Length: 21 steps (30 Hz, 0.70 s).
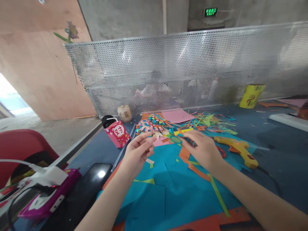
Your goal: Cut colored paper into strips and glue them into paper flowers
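Observation:
My left hand is held above the blue paper sheets, its fingers curled in a pinch on a small pale paper piece. My right hand reaches forward over the sheets, with its fingertips on a small green paper shape next to the pile of multicoloured paper snippets. Loose orange and green paper strips lie under and beside the right wrist.
A yellow glue gun lies right of my right hand, red scissors handles beside it. A red drink carton, a black phone and a purple device sit to the left. A perforated metal screen bounds the desk's far edge.

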Tool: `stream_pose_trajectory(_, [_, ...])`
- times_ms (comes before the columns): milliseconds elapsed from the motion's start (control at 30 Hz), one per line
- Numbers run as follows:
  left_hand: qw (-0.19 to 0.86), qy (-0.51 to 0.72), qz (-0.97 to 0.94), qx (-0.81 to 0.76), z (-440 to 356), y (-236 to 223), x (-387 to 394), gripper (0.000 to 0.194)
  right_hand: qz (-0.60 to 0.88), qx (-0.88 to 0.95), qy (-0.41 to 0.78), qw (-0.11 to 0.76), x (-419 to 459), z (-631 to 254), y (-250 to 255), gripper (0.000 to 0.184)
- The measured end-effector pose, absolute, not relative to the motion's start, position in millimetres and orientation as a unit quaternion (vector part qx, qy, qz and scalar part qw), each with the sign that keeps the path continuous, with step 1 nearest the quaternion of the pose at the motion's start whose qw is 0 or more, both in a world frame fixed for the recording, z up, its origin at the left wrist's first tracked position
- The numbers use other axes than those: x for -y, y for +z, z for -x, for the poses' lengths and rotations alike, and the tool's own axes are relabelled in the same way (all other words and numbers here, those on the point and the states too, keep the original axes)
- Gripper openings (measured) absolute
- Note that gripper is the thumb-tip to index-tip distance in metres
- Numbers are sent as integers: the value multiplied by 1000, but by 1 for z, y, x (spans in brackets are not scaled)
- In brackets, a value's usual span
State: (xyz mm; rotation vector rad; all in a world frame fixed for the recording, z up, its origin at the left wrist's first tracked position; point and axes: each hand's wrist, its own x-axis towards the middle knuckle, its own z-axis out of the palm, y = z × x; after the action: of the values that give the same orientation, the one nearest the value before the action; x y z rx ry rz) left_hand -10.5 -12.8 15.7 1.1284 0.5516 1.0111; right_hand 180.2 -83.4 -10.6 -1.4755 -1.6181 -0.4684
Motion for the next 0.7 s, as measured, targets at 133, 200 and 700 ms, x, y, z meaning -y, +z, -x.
stream_pose_trajectory(133, [568, 345, -683, -304, 11, 8, 14, 28, 585, 630, -183, 476, 86, -177, -5, 8])
stream_pose_trajectory(200, [577, 215, -728, -301, 13, 5, 18, 25, 586, 620, -190, 486, 86, -178, -4, 8])
stream_pose_trajectory(700, [749, 284, -583, -139, 14, 13, 25, 21, 490, 766, 80, 408, 100, -150, 1, 25])
